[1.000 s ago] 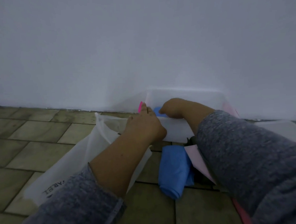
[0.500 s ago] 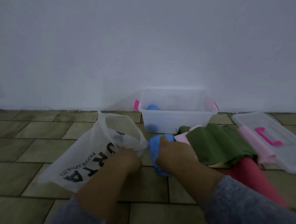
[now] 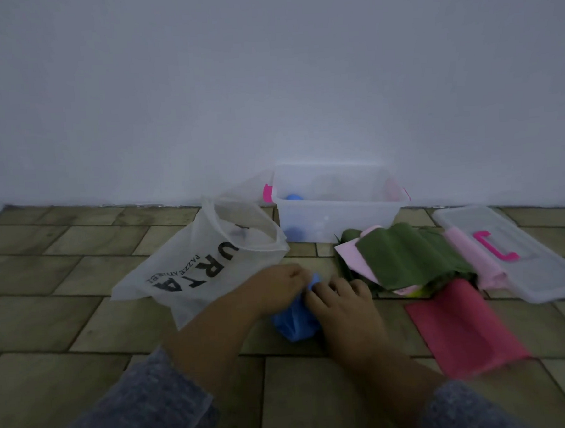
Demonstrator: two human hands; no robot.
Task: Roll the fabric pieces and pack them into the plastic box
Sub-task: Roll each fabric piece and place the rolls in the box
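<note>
Both hands' grip pinches the blue fabric (image 3: 293, 321): left hand (image 3: 275, 288), right hand (image 3: 340, 304), palms down.

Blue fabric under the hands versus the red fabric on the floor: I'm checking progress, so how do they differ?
The blue fabric is bunched up and gripped by both the left hand and the right hand; the red fabric lies flat and spread out, untouched. The blue piece sits beside the white bag, the red one beside the green-and-pink pile. Both are on the tiled floor, outside the plastic box.
</note>
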